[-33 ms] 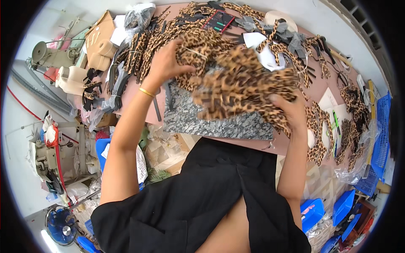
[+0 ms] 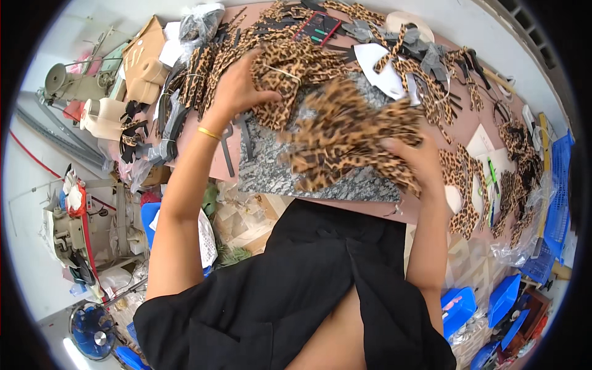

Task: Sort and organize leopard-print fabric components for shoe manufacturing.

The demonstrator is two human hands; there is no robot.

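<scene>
Head view looks down on a pink table (image 2: 364, 206) crowded with leopard-print pieces. Near the frame's centre the right hand (image 2: 414, 161) grips a thick, blurred sheaf (image 2: 348, 139) of leopard pieces, fingers curled into it, above a grey slab (image 2: 271, 169). Left of centre, higher up, the left hand (image 2: 237, 89) closes thumb and fingers on a smaller bundle (image 2: 280, 77) tied with a band; a gold bangle (image 2: 208, 132) circles that wrist. More leopard strips (image 2: 468, 185) lie along the table's right side, white cut shapes (image 2: 379, 68) and a dark card of tools (image 2: 319, 28) toward the top. Beige cones (image 2: 102, 117) stand at upper left, a sewing machine (image 2: 77, 225) at far left, blue bins (image 2: 512, 299) at lower right.
</scene>
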